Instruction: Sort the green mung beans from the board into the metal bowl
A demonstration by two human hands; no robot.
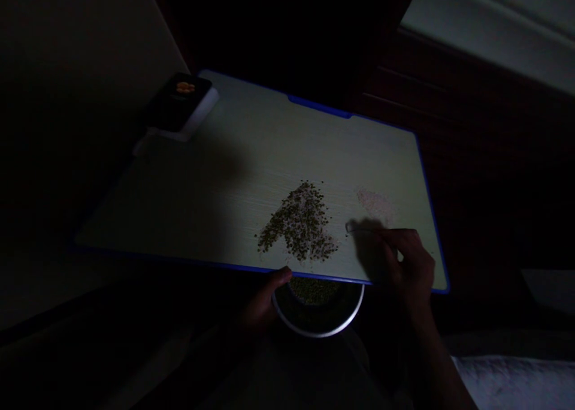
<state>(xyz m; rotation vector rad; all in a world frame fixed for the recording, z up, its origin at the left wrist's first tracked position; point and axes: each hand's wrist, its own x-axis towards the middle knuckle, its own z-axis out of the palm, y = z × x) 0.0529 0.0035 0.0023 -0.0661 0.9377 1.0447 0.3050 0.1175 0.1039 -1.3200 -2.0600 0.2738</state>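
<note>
On a pale board [269, 140] with a blue rim lies a spread heap of small green beans or seeds [299, 221] mixed with paler bits. To its right is a small patch of pale grains [375, 202]. My right hand [406, 263] pinches a thin metal tool [359, 229] with a small rounded tip, just right of the heap. Below the board's near edge a metal-rimmed bowl [320, 335] holds more green seeds, partly covered by the board. My left hand [265, 299] grips the bowl's left side, thumb at the board's edge; its other fingers are hidden.
A dark box or device [177, 104] with an orange picture sits on something white at the board's far left corner. A pale wall [90, 44] rises at left. Dark wood [453, 116] lies beyond the right side, and light fabric [512, 380] shows at lower right. The scene is dim.
</note>
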